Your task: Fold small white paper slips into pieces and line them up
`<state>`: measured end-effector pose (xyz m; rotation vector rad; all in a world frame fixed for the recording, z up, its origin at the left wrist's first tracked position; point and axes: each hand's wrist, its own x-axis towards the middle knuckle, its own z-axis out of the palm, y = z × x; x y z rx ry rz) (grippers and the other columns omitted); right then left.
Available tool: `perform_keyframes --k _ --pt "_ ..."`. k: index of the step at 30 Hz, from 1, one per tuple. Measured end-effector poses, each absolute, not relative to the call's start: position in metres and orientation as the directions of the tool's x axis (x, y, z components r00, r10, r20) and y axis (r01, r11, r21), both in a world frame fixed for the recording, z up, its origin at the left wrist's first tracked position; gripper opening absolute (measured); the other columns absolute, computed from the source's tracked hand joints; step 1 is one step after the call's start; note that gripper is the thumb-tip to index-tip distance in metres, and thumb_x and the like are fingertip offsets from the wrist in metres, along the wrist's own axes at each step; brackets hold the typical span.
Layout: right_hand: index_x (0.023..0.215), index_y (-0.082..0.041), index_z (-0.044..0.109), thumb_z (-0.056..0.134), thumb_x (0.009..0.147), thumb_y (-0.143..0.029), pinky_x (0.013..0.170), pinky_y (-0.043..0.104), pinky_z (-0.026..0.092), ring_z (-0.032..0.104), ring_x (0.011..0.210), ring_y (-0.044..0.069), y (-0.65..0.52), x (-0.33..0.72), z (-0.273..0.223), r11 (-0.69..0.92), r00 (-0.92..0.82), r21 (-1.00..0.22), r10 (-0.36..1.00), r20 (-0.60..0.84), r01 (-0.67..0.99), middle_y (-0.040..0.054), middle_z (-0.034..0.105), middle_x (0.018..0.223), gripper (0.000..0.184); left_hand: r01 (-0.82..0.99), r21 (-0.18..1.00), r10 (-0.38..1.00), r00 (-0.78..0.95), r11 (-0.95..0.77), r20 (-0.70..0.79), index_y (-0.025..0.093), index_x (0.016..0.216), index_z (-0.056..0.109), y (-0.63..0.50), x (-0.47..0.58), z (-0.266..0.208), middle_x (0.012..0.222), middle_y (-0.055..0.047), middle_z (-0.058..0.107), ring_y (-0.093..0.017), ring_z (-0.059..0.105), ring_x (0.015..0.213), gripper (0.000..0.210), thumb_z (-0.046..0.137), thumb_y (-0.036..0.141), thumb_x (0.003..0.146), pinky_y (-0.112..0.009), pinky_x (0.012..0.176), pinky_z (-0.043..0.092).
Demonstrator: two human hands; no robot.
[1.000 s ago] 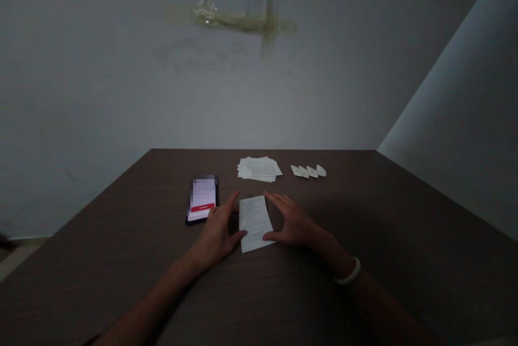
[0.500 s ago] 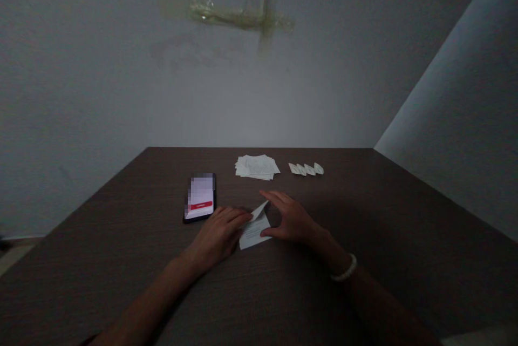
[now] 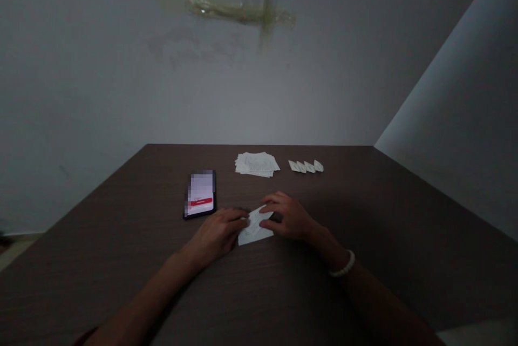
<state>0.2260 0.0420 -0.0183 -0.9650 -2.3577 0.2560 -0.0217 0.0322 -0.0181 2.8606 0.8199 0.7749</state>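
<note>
A small sheet of printed paper (image 3: 254,235) lies on the table in front of me, with its upper part folded over toward me. My left hand (image 3: 220,230) is closed at the sheet's left edge, fingertips pressing it; some of its fingers are hidden beneath the hand. From the right, my right hand (image 3: 289,216) bends its thumb and fingers over the folded part and presses on it. A white beaded bracelet (image 3: 343,265) circles my right wrist.
Beyond my hands lies a loose pile of printed papers (image 3: 257,164). Several small folded papers (image 3: 306,167) sit in a row to its right. A phone (image 3: 201,195) with a lit screen rests left of my hands. The dark table (image 3: 162,162) meets a wall.
The sheet's raised upper flap has come down toward me and now lies flatter. My right thumb and fingers have moved in over it. My left hand has stayed at the left edge.
</note>
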Motion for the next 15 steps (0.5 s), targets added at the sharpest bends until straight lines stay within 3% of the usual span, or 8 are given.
perform_keyframes --k 3,6,11,15 --pt "0.082 -0.017 0.07 0.058 0.09 -0.032 0.088 0.036 0.044 0.058 0.097 0.021 0.0423 0.2227 -0.0201 0.712 -0.549 -0.421 0.702 0.454 0.562 0.0095 0.067 0.109 0.02 0.471 0.235 0.525 0.729 -0.85 0.439 0.016 0.1 0.068 0.0318 -0.0215 -0.0172 0.11 -0.012 0.067 -0.023 0.064 0.099 0.029 0.046 0.004 0.085 -0.036 0.083 0.053" --pt "0.088 -0.017 0.066 0.063 0.086 -0.028 0.086 0.035 0.043 0.057 0.093 0.02 0.0425 0.22 -0.0235 0.685 -0.525 -0.464 0.729 0.44 0.562 0.0078 0.068 0.099 0.011 0.468 0.273 0.542 0.728 -0.841 0.42 0.016 0.099 0.068 0.0327 -0.0215 -0.0186 0.11 -0.012 0.066 -0.022 0.064 0.099 0.028 0.046 0.005 0.085 -0.035 0.084 0.054" --pt "0.11 -0.015 0.061 0.076 0.072 -0.028 0.084 0.035 0.042 0.054 0.091 0.021 0.0397 0.2177 -0.022 0.652 -0.537 -0.466 0.757 0.372 0.598 0.0068 0.064 0.097 0.043 0.465 0.319 0.563 0.707 -0.826 0.427 0.016 0.1 0.068 0.0334 -0.0217 -0.0226 0.11 -0.01 0.066 -0.021 0.064 0.1 0.029 0.048 0.004 0.083 -0.034 0.086 0.053" --pt "0.102 -0.018 0.067 0.075 0.072 -0.033 0.086 0.035 0.04 0.052 0.095 0.021 0.0378 0.2161 -0.0201 0.673 -0.589 -0.445 0.736 0.333 0.591 0.0069 0.061 0.1 0.035 0.491 0.326 0.59 0.68 -0.808 0.436 0.017 0.103 0.067 0.032 -0.0208 -0.0212 0.108 -0.01 0.067 -0.022 0.063 0.099 0.027 0.05 0.008 0.084 -0.037 0.085 0.052"
